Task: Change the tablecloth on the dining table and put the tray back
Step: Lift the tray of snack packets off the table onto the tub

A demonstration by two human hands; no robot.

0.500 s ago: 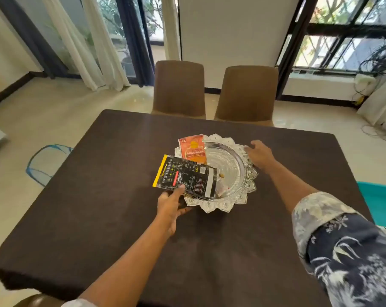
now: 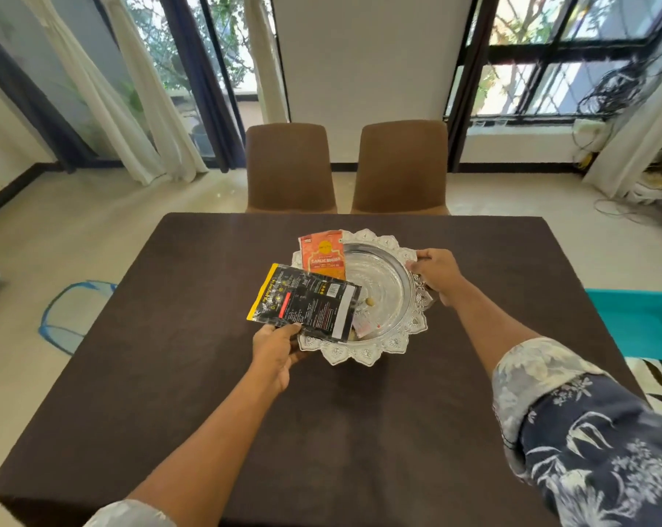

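On the dark tablecloth (image 2: 322, 431), item one: silver tray (image 2: 363, 355) with a scalloped rim, more cloth showing on its near side than beyond it (lifted or resting, we cannot tell).

- Left part of the tray: black packet (image 2: 306, 302), overhanging the rim.
- Far-left part of the tray: orange packet (image 2: 323, 254), lying across the rim.
- Inside the tray: small round object (image 2: 369, 301), loose.
- Near-left rim of the tray: left hand (image 2: 278, 349), fingers curled under and thumb pressing the black packet's corner down.
- Right rim of the tray: right hand (image 2: 436, 273), fingers wrapped round the edge.

Handling note: we judge the tray wants a level, slow carry with both grips even. Otherwise the overhanging packet may slide off and the loose piece may roll.
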